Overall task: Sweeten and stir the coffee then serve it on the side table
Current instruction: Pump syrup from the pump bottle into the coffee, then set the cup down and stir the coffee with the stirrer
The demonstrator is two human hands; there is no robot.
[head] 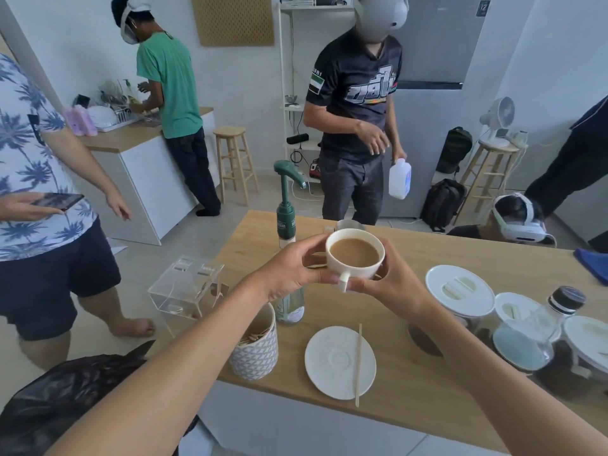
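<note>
Both hands wrapped around round white ceramic cup of milky coffee.

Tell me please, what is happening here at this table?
A person holds a white cup of milky coffee above the wooden table, the left hand and right hand cupped around it. The saucer lies empty below, a wooden stirrer resting across it. The coffee is not yet served.

I hold the white cup of milky coffee in the air between my left hand and right hand, above the wooden table. Nearer me than the cup, the saucer carries a wooden stir stick.
</note>
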